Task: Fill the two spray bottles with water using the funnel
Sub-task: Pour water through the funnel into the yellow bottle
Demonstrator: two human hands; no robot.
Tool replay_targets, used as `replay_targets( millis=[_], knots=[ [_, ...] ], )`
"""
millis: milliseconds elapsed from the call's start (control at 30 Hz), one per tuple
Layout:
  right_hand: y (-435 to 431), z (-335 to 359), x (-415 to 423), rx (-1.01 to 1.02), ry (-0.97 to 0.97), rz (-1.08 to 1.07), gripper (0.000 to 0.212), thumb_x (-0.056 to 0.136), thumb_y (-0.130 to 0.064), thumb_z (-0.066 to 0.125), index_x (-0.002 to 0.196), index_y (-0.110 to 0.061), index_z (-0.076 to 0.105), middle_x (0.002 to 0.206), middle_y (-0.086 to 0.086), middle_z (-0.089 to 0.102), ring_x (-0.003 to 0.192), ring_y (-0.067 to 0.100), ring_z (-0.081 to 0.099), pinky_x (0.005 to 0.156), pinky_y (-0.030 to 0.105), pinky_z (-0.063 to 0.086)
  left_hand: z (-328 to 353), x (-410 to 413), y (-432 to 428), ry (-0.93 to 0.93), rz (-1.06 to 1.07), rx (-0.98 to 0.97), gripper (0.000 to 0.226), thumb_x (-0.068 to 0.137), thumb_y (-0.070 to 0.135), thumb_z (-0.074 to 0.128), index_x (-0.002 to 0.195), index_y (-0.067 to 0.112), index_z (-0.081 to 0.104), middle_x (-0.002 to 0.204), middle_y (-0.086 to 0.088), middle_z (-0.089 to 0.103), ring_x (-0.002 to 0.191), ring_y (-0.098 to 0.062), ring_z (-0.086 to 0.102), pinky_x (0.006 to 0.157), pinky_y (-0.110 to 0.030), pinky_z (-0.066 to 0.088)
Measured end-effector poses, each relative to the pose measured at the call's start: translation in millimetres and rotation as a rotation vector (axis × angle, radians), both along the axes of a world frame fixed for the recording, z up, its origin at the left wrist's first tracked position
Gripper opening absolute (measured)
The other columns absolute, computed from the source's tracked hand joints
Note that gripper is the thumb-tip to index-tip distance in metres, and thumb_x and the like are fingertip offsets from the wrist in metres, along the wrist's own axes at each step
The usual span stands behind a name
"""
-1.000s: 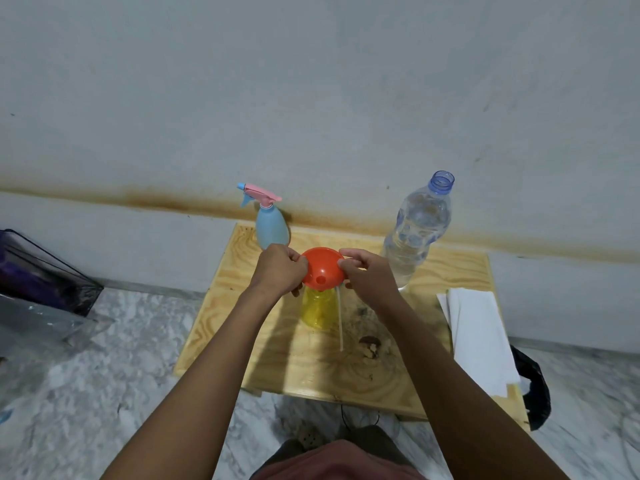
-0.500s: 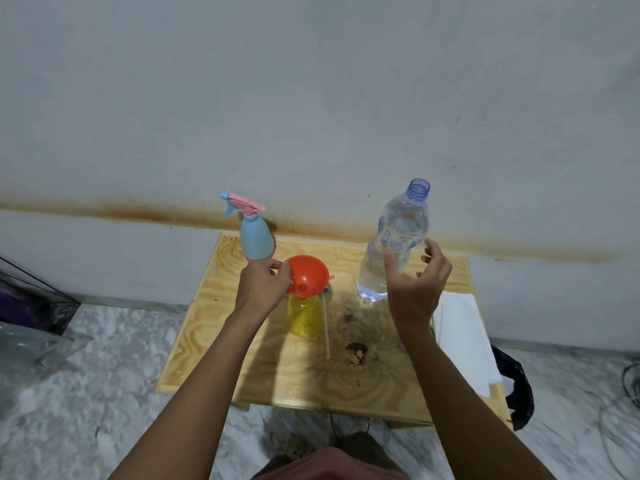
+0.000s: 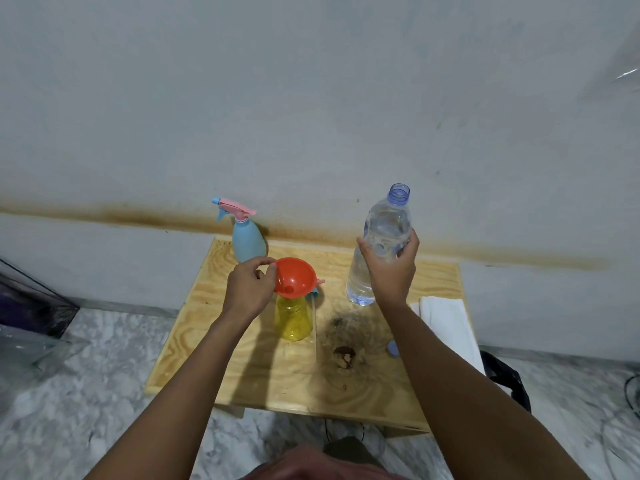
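A plain room in a modest home, to judge by its fittings: a low plywood tabletop (image 3: pixel 242 375) stands against a bare grey-white wall (image 3: pixel 311 98) crossed by a rusty brown stain band (image 3: pixel 138 216), on a floor (image 3: pixel 86 393) of grey-veined marble pattern. Ordinary household plastic is about: a blue spray bottle (image 3: pixel 247 242), a yellow spray bottle (image 3: pixel 292 320), an orange funnel (image 3: pixel 294 277), a clear water bottle (image 3: pixel 384 237). A folded white cloth (image 3: pixel 446 323) lies at the tabletop's right edge. On the floor, a black bag (image 3: pixel 505 379) sits to the right and a clear plastic bag (image 3: pixel 31 306) to the left.

The left hand (image 3: pixel 247 289) pinches the rim of the orange funnel (image 3: pixel 294 277), which sits in the yellow bottle (image 3: pixel 293 318). The right hand (image 3: pixel 391 271) grips the open water bottle (image 3: pixel 382 233), upright on the table (image 3: pixel 242 368). The blue bottle (image 3: pixel 246 239) stands behind.
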State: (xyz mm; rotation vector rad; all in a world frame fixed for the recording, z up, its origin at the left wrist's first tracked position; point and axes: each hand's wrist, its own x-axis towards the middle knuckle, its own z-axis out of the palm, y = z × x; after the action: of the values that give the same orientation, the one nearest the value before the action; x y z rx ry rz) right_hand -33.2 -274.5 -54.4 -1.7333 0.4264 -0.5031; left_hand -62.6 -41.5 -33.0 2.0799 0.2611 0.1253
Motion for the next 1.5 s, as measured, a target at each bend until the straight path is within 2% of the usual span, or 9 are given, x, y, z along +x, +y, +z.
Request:
replay_targets(
  millis=[167,367,533,667,833,1033,1200,1333,1500],
  knots=[
    [9.5,-3.2,7.9,0.044,-0.016,-0.02,0.103,0.062,-0.051,0.089,0.144,-0.03,0.03,0.138,-0.007,0.052,0.123,0.013,0.053,0.099,0.031,0.048,-1.5,-1.0,-2.8,-0.03,0.02,0.031,0.019,0.097,0.02,0.058,0.107,0.014,0.073,0.057,0.003,0.057,0.054,-0.012,0.051,0.055,-0.023,0.042],
    [-2.2,-2.7,16.0,0.028,-0.05,0.002,0.08,0.074,-0.035,0.084,0.138,-0.026,0.037,0.129,-0.003,0.056,0.114,0.015,0.057,0.093,0.029,0.05,-2.4,-3.7,-6.3,-0.058,0.023,0.02,0.018,0.097,0.02,0.059,0.109,0.015,0.072,0.05,0.004,0.05,0.045,-0.002,0.049,0.051,-0.014,0.039],
    [-9.9,-0.4,12.5,0.008,-0.084,0.072,0.07,0.078,-0.022,0.082,0.135,-0.019,0.042,0.113,-0.017,0.057,0.1,-0.015,0.058,0.082,0.01,0.047,-5.6,-5.4,-7.8,-0.07,0.032,0.012,0.019,0.098,0.019,0.059,0.111,0.016,0.072,0.051,0.002,0.047,0.046,-0.003,0.046,0.052,-0.012,0.039],
    [-12.8,10.0,2.8,-0.036,-0.137,0.104,0.069,0.078,-0.017,0.082,0.134,-0.019,0.043,0.114,-0.025,0.057,0.101,-0.015,0.058,0.083,0.007,0.048,-7.4,-5.1,-7.5,-0.086,0.035,0.005,0.02,0.098,0.018,0.059,0.112,0.017,0.072,0.051,0.002,0.046,0.047,-0.004,0.045,0.054,-0.013,0.04],
    [-18.7,32.6,-11.9,-0.066,-0.211,0.173,0.069,0.075,-0.023,0.078,0.136,-0.016,0.044,0.114,-0.024,0.057,0.103,-0.013,0.059,0.083,0.008,0.049,-8.6,-5.2,-4.0,-0.093,0.028,0.0,0.023,0.098,0.018,0.059,0.115,0.014,0.072,0.053,-0.002,0.047,0.047,-0.004,0.044,0.056,-0.01,0.041],
    [-24.8,51.9,-29.5,-0.064,-0.209,0.433,0.063,0.075,-0.034,0.075,0.131,-0.019,0.05,0.115,-0.008,0.066,0.107,0.011,0.066,0.088,0.024,0.054,-10.7,-7.9,-1.2,-0.095,0.027,-0.01,0.024,0.098,0.018,0.058,0.118,0.013,0.071,0.051,0.002,0.046,0.046,-0.003,0.047,0.057,-0.014,0.041],
    [-20.6,60.0,-42.7,-0.07,-0.124,0.627,0.064,0.071,-0.04,0.072,0.128,-0.019,0.054,0.112,-0.009,0.068,0.105,0.007,0.066,0.084,0.017,0.051,-13.6,-8.4,-1.6,-0.104,0.038,-0.026,0.024,0.098,0.018,0.058,0.117,0.011,0.071,0.052,0.003,0.046,0.05,-0.005,0.044,0.059,-0.017,0.041],
    [-17.2,60.0,-53.1,-0.081,-0.035,0.713,0.055,0.068,-0.047,0.069,0.12,-0.034,0.055,0.105,-0.023,0.069,0.099,-0.001,0.066,0.08,0.012,0.049,-14.9,-9.9,-1.2,-0.119,0.033,-0.037,0.024,0.098,0.018,0.058,0.117,0.012,0.071,0.053,0.002,0.047,0.05,-0.005,0.044,0.054,-0.011,0.04],
    [-11.3,50.6,-63.2,-0.049,0.11,0.827,0.062,0.065,-0.055,0.071,0.123,-0.044,0.053,0.107,-0.009,0.071,0.091,0.004,0.07,0.073,0.019,0.054,-15.4,-9.5,-0.2,-0.127,0.02,-0.062,0.024,0.098,0.017,0.058,0.116,0.011,0.072,0.052,0.005,0.045,0.047,-0.004,0.041,0.053,-0.011,0.039]
  ],
)
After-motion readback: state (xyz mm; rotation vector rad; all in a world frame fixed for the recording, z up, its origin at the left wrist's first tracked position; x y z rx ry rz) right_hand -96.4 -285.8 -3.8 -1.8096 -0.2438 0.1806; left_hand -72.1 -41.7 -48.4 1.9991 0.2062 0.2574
